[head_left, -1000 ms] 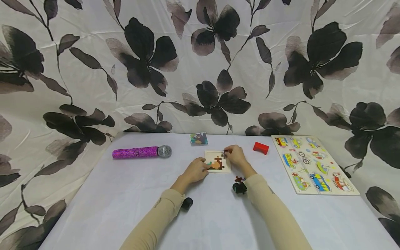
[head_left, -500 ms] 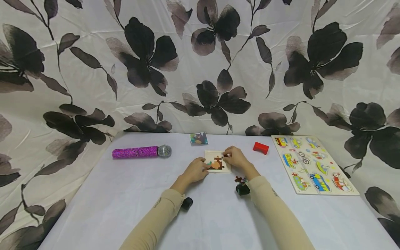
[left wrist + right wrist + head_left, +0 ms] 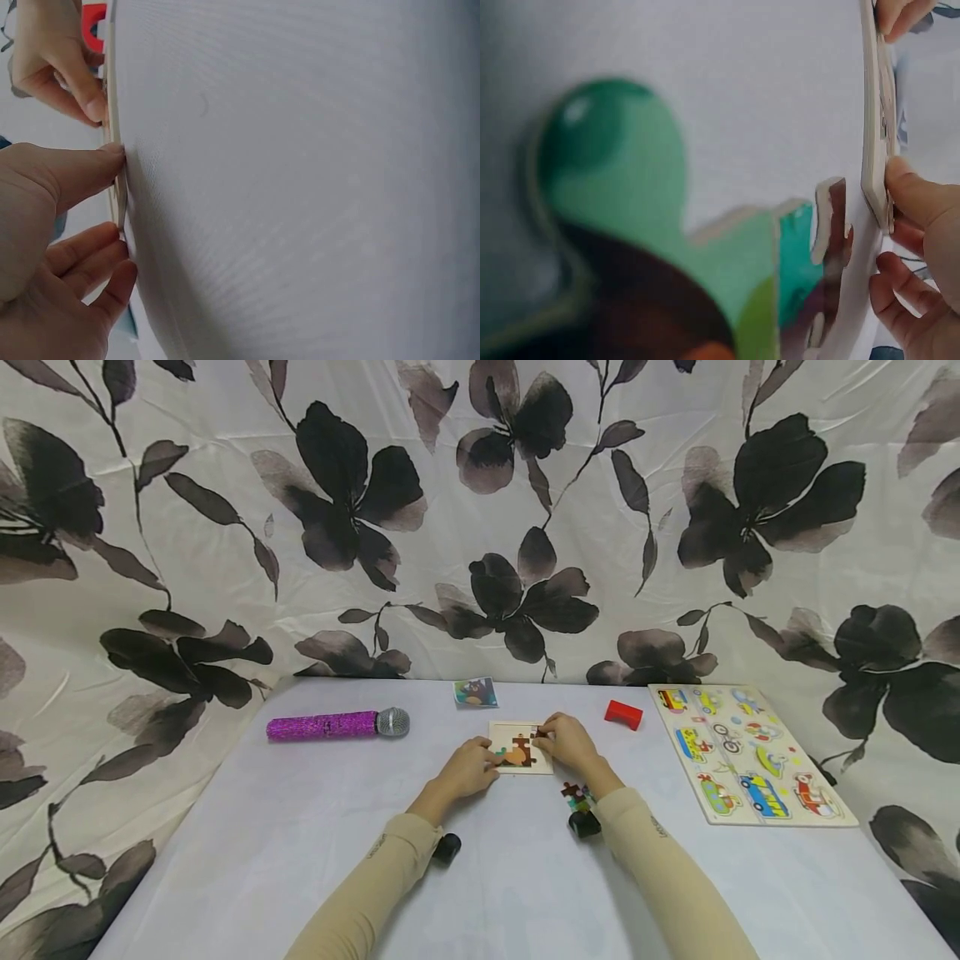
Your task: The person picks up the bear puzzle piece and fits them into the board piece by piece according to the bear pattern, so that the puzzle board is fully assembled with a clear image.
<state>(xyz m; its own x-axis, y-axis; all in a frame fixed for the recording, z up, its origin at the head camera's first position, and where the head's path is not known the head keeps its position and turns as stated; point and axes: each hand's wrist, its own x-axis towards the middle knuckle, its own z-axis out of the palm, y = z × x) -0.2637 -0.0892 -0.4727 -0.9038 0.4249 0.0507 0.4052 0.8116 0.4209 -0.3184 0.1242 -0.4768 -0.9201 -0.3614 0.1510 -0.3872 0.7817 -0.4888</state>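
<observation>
On the left of the worktop (image 3: 225, 827) lay a purple microphone (image 3: 321, 727). Nearer the middle, the left hand (image 3: 468, 768) held the left side of the puzzle tray (image 3: 506, 729) between thumb and fingers. The tray rested flat and partly filled, a small picture card (image 3: 476, 692) behind it. At its right side, the right hand (image 3: 567, 739) pinched a dark piece (image 3: 537, 732) between thumb and forefinger. Over the last second that hand had shifted slightly nearer the person, bringing the piece down from the far corner, which suggested it was being worked into place; whether it had seated could not be told. More of the loose pieces (image 3: 576, 795) now showed beside the right sleeve (image 3: 645, 843), so some gaps probably remained. Farther right were a red block (image 3: 623, 715) and a vehicle board (image 3: 738, 743).
</observation>
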